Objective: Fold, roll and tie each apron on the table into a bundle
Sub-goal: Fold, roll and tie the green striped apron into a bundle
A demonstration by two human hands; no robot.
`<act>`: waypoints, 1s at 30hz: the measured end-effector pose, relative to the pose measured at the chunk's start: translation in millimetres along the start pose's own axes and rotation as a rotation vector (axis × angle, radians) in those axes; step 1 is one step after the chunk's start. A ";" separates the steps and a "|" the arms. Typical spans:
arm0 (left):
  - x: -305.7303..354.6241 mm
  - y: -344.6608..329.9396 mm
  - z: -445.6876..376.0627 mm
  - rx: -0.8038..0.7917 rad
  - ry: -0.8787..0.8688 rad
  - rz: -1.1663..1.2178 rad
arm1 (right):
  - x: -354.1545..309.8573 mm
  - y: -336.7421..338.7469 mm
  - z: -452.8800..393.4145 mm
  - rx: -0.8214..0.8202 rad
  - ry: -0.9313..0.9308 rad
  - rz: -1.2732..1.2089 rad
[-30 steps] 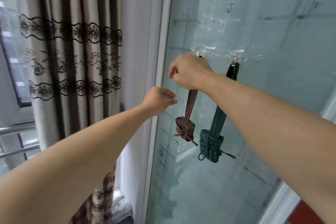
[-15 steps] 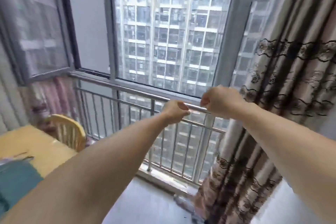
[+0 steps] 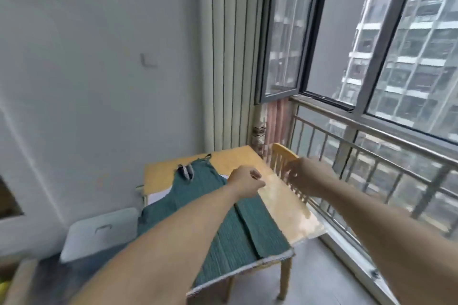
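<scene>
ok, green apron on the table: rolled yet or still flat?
Flat, not rolled. The green apron lies spread along the table, one long side folded over lengthwise; neither hand touches it.

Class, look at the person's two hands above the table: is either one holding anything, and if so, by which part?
Nothing is held. The left hand is curled empty above the green apron; the right hand, blurred, hangs loose with nothing in its grip.
</scene>
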State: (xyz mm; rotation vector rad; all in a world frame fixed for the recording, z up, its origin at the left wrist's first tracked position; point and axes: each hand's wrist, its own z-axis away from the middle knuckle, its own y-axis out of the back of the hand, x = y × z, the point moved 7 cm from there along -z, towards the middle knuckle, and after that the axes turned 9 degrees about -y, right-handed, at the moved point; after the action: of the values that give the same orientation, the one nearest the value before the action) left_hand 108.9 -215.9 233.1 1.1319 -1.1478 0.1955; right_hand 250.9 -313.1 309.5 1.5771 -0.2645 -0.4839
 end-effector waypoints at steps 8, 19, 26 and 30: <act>-252.9 111.8 53.9 0.092 0.393 -0.068 | -163.1 -148.0 -64.0 -0.273 0.115 0.013; -370.6 68.4 23.3 -0.019 0.535 -0.012 | -128.5 -306.3 -127.4 -0.453 -0.162 -0.103; -436.2 29.3 -30.7 -0.097 0.602 -0.171 | -26.8 -394.4 -174.3 -0.561 -0.663 -0.362; -449.5 -16.9 -73.4 -0.244 0.527 -0.290 | 30.8 -428.0 -181.8 -0.598 -0.835 -0.269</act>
State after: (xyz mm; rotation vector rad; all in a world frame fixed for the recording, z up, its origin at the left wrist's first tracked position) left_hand -41.1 12.9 -131.4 0.9399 -0.5180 0.1143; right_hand 308.3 -134.5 -117.1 0.7606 -0.4840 -1.2975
